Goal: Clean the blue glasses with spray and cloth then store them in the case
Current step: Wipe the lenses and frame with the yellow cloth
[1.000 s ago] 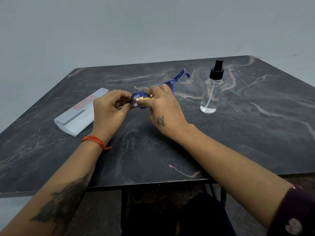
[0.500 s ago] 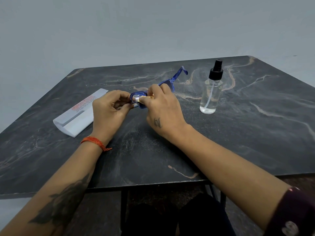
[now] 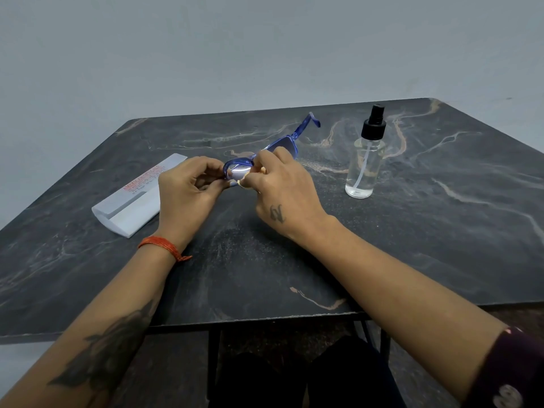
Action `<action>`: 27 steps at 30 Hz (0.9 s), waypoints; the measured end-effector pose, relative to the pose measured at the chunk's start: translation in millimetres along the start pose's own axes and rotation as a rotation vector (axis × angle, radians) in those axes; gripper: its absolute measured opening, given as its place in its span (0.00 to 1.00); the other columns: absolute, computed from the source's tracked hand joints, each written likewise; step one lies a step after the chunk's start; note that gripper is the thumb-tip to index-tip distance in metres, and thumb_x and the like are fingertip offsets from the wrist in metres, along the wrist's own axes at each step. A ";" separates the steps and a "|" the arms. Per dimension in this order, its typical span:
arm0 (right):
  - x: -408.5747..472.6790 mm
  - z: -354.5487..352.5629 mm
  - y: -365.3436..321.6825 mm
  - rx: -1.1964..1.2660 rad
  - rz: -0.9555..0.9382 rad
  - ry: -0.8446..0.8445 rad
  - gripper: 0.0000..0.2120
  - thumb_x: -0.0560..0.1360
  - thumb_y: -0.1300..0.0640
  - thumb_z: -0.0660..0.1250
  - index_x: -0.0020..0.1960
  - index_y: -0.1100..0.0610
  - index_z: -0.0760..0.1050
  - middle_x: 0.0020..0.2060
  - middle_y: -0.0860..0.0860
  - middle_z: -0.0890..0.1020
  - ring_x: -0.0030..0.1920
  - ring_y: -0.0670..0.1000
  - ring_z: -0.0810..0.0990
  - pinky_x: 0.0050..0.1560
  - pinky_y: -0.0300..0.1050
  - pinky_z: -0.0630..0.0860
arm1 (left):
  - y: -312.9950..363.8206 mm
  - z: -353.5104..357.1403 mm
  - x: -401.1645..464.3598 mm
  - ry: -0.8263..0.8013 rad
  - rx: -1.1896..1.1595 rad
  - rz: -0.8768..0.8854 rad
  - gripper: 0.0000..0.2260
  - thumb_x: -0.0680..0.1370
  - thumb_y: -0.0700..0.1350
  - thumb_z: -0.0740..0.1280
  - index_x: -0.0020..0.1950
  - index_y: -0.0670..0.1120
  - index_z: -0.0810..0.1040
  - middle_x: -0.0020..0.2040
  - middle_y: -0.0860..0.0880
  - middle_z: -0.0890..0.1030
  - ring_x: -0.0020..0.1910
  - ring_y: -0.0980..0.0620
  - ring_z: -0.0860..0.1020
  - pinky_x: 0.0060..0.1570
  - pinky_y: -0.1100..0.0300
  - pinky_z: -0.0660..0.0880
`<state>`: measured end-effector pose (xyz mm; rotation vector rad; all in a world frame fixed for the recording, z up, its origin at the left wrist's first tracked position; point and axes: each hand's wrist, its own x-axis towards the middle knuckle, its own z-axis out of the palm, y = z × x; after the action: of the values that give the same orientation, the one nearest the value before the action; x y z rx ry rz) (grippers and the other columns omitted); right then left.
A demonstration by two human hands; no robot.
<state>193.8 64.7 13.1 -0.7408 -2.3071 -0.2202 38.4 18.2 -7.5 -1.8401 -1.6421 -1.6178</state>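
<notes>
While we hold the blue glasses [image 3: 284, 145] just above the middle of the dark marble table [image 3: 441, 231], our left hand [image 3: 188, 195] curls its fingers and thumb round the frame's left end, and our right hand [image 3: 282, 187] pinches a small pale cloth [image 3: 246, 177] against the left lens. Most of that cloth is hidden inside the right fingers, so we can tell little of its shape. One blue temple arm rises beyond the right hand toward the far edge of the table; the other is covered by our left hand.

To the left, partly hidden behind our left hand, a white case [image 3: 132, 207] with red lettering lies flat on the table, close to the glasses but apart from them. To the right, a clear spray bottle [image 3: 365, 166] with a black pump top stands upright, near the right hand and not touching it. An orange thread band [image 3: 163, 245] circles the left wrist. A dark sleeve [image 3: 512, 369] shows at the right forearm's lower end. Behind the table a plain grey wall [image 3: 265, 54] fills the view.
</notes>
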 end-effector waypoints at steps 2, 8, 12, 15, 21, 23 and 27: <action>-0.1 -0.4 0.5 -0.017 0.005 0.008 0.08 0.62 0.70 0.68 0.39 0.61 0.82 0.36 0.56 0.79 0.38 0.57 0.73 0.30 0.42 0.61 | 0.8 -0.7 0.4 0.000 0.002 -0.004 0.08 0.67 0.35 0.75 0.44 0.42 0.81 0.40 0.55 0.79 0.40 0.65 0.79 0.44 0.69 0.77; 2.2 -4.2 3.9 0.166 0.203 0.234 0.04 0.68 0.63 0.69 0.43 0.61 0.80 0.36 0.56 0.79 0.36 0.57 0.76 0.29 0.44 0.71 | 3.0 -1.5 1.1 0.017 -0.032 -0.036 0.10 0.68 0.35 0.74 0.44 0.46 0.79 0.38 0.65 0.78 0.40 0.65 0.79 0.43 0.70 0.77; 4.2 -5.7 3.9 0.290 0.265 0.292 0.05 0.70 0.61 0.68 0.45 0.61 0.76 0.36 0.55 0.78 0.31 0.54 0.75 0.30 0.42 0.68 | 3.8 -1.3 0.8 0.000 0.000 0.012 0.08 0.67 0.34 0.74 0.44 0.42 0.81 0.40 0.59 0.78 0.39 0.65 0.78 0.43 0.67 0.78; 1.4 1.8 -0.1 0.297 0.188 0.177 0.06 0.72 0.61 0.69 0.46 0.63 0.78 0.38 0.57 0.77 0.33 0.57 0.75 0.31 0.47 0.73 | 3.7 -1.7 0.5 -0.015 0.016 0.052 0.07 0.68 0.35 0.74 0.44 0.40 0.81 0.41 0.51 0.79 0.40 0.63 0.79 0.43 0.67 0.78; -3.0 10.2 -1.3 0.241 0.086 -0.012 0.09 0.73 0.62 0.67 0.53 0.60 0.80 0.41 0.58 0.74 0.38 0.52 0.67 0.34 0.44 0.68 | 3.1 -2.0 0.5 -0.039 0.042 0.069 0.07 0.68 0.35 0.73 0.45 0.40 0.81 0.41 0.51 0.80 0.39 0.61 0.78 0.42 0.68 0.77; -2.6 9.7 -1.0 0.191 0.071 -0.034 0.11 0.75 0.61 0.65 0.56 0.59 0.78 0.43 0.58 0.74 0.40 0.54 0.69 0.35 0.44 0.66 | 3.0 -2.4 0.5 -0.039 0.045 0.069 0.07 0.68 0.35 0.73 0.45 0.40 0.81 0.41 0.50 0.80 0.39 0.60 0.79 0.42 0.67 0.77; -0.5 9.5 0.4 -0.053 0.078 -0.117 0.15 0.76 0.60 0.58 0.62 0.54 0.72 0.53 0.55 0.72 0.49 0.55 0.71 0.37 0.43 0.62 | 3.4 -1.4 0.4 -0.025 0.037 0.043 0.08 0.68 0.32 0.73 0.44 0.40 0.81 0.40 0.52 0.79 0.39 0.65 0.78 0.42 0.70 0.76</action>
<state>188.9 68.2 5.7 -0.8898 -2.3846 -0.2084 40.2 16.2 -5.0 -1.8712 -1.6201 -1.5431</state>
